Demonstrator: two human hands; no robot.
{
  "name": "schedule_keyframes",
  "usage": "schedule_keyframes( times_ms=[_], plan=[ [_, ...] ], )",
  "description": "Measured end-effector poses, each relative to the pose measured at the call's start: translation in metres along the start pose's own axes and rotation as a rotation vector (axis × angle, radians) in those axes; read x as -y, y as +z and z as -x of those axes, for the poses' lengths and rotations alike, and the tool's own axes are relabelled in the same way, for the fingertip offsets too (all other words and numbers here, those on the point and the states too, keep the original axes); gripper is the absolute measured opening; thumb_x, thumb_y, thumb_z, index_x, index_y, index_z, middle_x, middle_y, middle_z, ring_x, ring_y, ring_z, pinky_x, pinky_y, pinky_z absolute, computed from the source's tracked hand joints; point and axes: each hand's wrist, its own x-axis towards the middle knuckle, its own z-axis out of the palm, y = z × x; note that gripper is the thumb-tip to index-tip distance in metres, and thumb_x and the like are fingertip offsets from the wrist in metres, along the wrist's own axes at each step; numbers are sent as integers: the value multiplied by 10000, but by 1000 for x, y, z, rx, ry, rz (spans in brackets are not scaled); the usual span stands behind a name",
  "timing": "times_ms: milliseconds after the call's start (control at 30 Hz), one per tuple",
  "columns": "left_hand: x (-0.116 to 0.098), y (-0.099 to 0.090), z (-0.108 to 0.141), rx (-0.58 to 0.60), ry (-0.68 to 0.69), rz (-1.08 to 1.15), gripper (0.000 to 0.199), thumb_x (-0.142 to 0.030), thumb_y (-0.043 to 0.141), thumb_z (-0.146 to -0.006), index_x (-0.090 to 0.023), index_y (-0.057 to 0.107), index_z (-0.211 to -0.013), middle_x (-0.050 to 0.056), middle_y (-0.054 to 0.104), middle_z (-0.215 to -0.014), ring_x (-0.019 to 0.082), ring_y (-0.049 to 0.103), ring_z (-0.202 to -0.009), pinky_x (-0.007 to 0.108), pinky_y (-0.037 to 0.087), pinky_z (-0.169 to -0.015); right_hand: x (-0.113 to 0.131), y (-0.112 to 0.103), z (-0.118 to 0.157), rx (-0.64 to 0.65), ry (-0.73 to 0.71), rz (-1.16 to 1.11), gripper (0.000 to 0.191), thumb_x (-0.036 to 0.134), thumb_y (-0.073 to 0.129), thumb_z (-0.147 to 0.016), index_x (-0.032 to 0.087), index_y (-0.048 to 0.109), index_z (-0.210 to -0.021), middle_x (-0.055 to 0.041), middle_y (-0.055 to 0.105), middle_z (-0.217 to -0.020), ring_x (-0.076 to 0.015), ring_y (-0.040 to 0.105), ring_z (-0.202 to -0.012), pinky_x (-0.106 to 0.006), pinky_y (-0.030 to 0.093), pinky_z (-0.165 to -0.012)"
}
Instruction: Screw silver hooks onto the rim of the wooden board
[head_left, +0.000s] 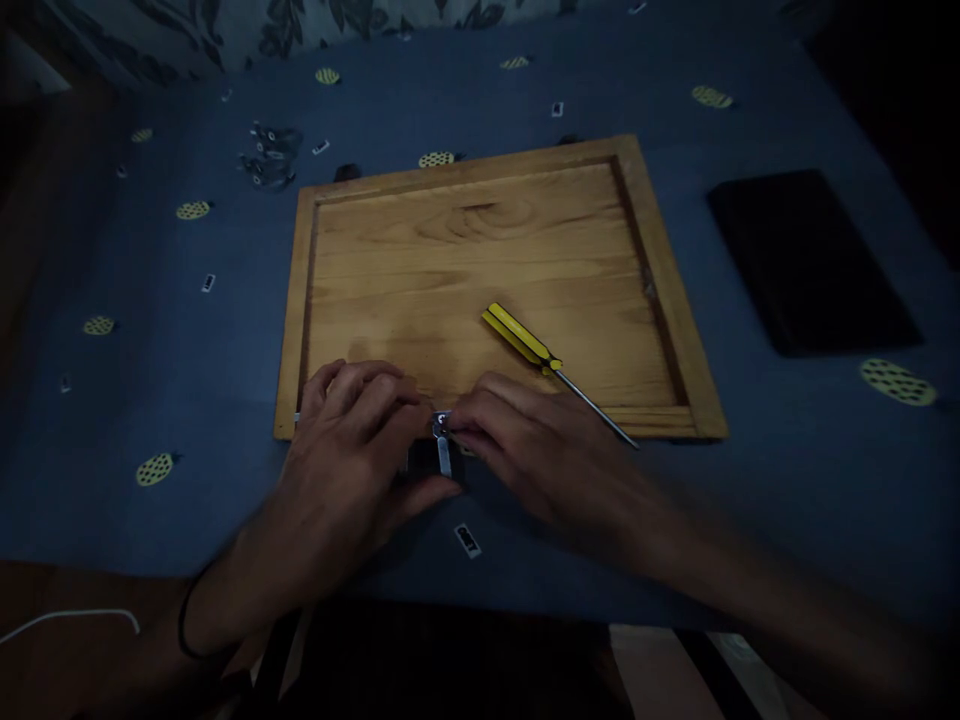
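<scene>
A shallow wooden tray-like frame (465,260) lies on the cloth. At its near rail, left of the middle, is a small silver metal fitting (442,440) with a narrow arm pointing toward me. My left hand (349,450) curls over the rail and grips the fitting from the left, the thumb stretched below it. My right hand (532,440) has its thumb and fingertips pinched together at the fitting's right side; whatever they pinch is hidden. A screwdriver (521,338) with a yellow handle rests in the frame, its shaft crossing the near rail beside my right hand.
The table has a blue cloth (225,390) with a pineapple print. A cluster of small metal parts (268,155) lies at the back left, hard to make out. A flat black rectangular object (810,260) lies to the right. A patterned curtain (285,30) hangs behind.
</scene>
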Motion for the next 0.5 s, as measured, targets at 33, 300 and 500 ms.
schedule_keyframes(
  times_ms=[33, 300, 500],
  plan=[
    [0, 0, 0, -4, 5, 1, 379, -453, 845, -906, -199, 663, -1121, 92, 730, -1167, 337, 625, -1212, 571, 482, -1058, 0, -1, 0, 2, -1, 1, 137, 127, 591, -1002, 219, 653, -921, 3, 679, -836, -157, 646, -697, -287, 400, -624],
    [1, 0, 0, -3, 12, 6, 404, -457, 856, -892, -186, 668, -1127, 102, 730, -1165, 347, 624, -1191, 592, 476, -1055, 2, -2, 3, -45, -123, 100, 148, 98, 546, -999, 209, 619, -933, -11, 661, -831, -165, 582, -628, -302, 355, -585],
    [0, 2, 0, -12, 9, 9, 361, -428, 836, -914, -185, 674, -1126, 109, 726, -1175, 347, 618, -1194, 604, 470, -1068, 5, -10, 1, 3, -187, 247, 197, 23, 603, -897, 217, 602, -933, -27, 672, -823, -199, 588, -622, -338, 316, -604]
  ],
)
